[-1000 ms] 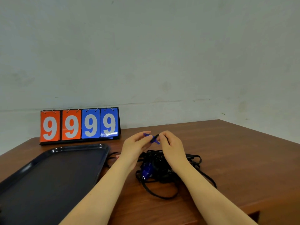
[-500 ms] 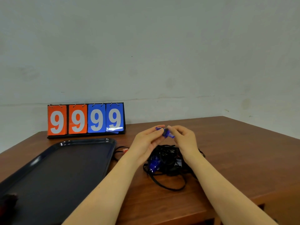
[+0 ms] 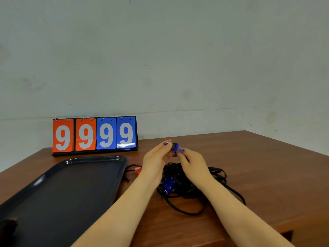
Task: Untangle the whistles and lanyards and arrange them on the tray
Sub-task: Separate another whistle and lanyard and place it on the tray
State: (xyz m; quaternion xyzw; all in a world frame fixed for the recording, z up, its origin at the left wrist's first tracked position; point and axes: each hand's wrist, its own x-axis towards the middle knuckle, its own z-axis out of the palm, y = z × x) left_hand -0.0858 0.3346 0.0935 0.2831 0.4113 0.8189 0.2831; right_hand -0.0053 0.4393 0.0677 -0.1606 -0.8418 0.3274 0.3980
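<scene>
**Q:** Firstly, what surface and room appear?

**A:** Before me lies a brown wooden table set against a pale, faintly stained wall. At the table's far left edge stands a flip scoreboard: two orange cards and two blue cards, each reading 9. Nearer me, on the left, rests a dark tray; its flat bed holds none of the whistles.

**Q:** Where is the object of the task relative to your hands?

**A:** My left hand and my right hand meet above the table, right of the tray. Between their fingertips I pinch a small blue whistle, raised clear of the wood. My left fingers grip its left end; my right thumb and forefinger grip its right end. Both hands are thus narrowly closed upon it.

**Q:** And the remainder?

**A:** Directly beneath my hands sits a tangled heap of black lanyards, with loops trailing toward me and to the right. A second blue whistle lies within the heap, just beside my left wrist. A red whistle lies between the tray's right rim and my left hand, partly hidden.
</scene>
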